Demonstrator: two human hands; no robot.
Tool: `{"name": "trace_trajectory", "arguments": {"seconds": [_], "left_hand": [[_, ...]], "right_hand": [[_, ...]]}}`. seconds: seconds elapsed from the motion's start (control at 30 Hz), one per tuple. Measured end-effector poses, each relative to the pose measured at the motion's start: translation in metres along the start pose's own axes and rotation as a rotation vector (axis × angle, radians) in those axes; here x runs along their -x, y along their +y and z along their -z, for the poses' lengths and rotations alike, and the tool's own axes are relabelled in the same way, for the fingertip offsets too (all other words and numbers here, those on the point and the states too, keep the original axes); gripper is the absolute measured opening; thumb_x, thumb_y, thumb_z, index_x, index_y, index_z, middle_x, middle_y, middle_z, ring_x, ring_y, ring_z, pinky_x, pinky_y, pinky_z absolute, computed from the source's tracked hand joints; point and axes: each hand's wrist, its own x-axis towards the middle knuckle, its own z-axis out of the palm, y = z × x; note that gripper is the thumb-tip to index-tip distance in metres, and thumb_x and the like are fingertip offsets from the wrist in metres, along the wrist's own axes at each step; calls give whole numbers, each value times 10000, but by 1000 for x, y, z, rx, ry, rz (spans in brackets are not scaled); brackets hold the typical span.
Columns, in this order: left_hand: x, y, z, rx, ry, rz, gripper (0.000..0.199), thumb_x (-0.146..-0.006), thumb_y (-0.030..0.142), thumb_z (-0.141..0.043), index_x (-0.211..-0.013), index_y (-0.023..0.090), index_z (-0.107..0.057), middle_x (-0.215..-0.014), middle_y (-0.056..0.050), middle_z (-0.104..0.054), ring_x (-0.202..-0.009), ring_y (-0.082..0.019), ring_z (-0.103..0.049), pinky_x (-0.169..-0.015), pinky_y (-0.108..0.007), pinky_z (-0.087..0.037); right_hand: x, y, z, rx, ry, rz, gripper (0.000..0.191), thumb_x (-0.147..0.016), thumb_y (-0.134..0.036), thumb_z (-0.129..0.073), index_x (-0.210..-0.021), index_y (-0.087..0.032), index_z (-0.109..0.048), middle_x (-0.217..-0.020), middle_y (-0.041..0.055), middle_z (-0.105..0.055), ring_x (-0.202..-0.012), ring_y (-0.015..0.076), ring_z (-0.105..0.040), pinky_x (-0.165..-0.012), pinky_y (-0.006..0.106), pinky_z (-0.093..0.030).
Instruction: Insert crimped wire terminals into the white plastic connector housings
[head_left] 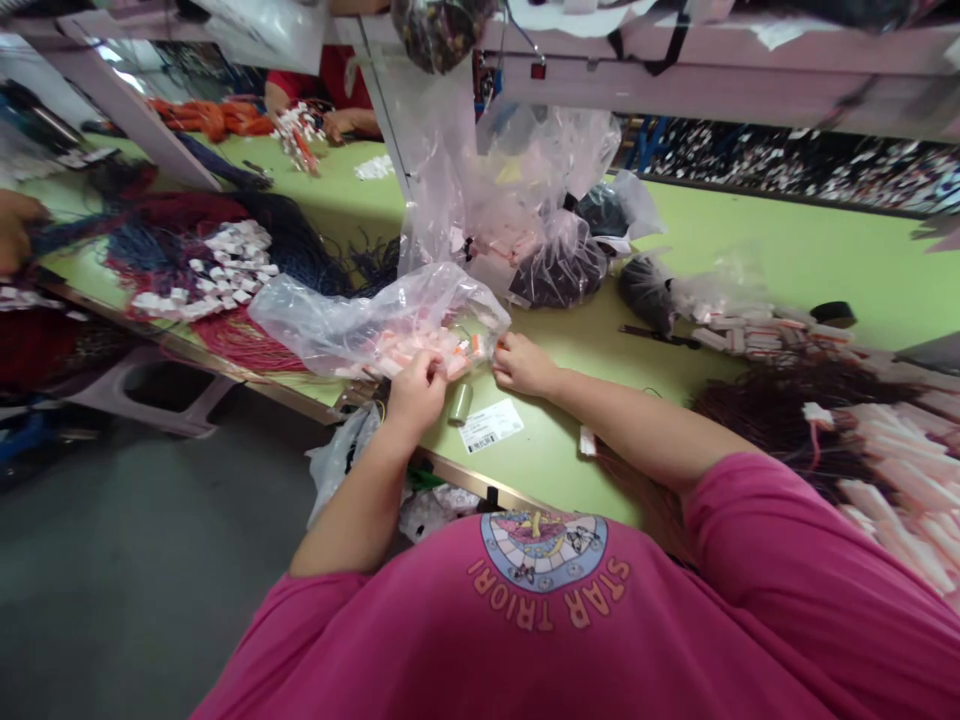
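A clear plastic bag (352,315) lies on the green table, with pale pink and white pieces (409,345) inside, some marked orange. My left hand (417,395) is closed at the bag's near edge, its fingers curled on the plastic. At the bag's right end, my right hand (525,366) pinches the plastic between thumb and fingers. A small olive-green roll (460,404) stands between my hands, close to the left one. Beside it a white printed label (491,427) with a barcode lies flat.
Left are wire bundles with white connectors (232,270). Behind the bag stand filled plastic bags (559,265) near a shelf post. To the right lie a black tape roll (833,314), a dark pen-like tool (658,336) and dark wires with pale sleeves (900,450). Another person's hands (341,124) work across the table.
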Motion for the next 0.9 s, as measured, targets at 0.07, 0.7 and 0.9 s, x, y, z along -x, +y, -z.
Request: {"name": "trace_trajectory", "arguments": {"seconds": [0.07,0.7,0.9], "left_hand": [[2,-2,-1,-11,-18,-20,123,-862,229,-570,-951,211,-654,-888,-58,-741,-822,-225,-687,-773,-332,-507],[6,-2,-4,4,-50,-64,106,-872,256,-539,-878,215,-637,-804,-32,-686,-742,-196,-613,-755,-320,-472],[8,-3,-5,26,-38,-55,115,-881,280,-538,-844,214,-625,-726,-18,-641,-684,-183,-586,-717,-313,-461]], "right_hand": [[7,4,13,-44,-46,16,321,-910,-288,-548,-1140,-115,-691,-1311,205,-571,-1034,259,-582,-904,367,-473],[-41,4,46,30,-206,122,267,-925,-187,-585,-1133,-147,-746,-1111,150,-742,-933,237,-686,-817,329,-503],[-69,-24,45,-70,-32,63,332,-936,-286,-624,-1187,-77,-683,-1180,201,-711,-1050,292,-676,-897,374,-513]]}}
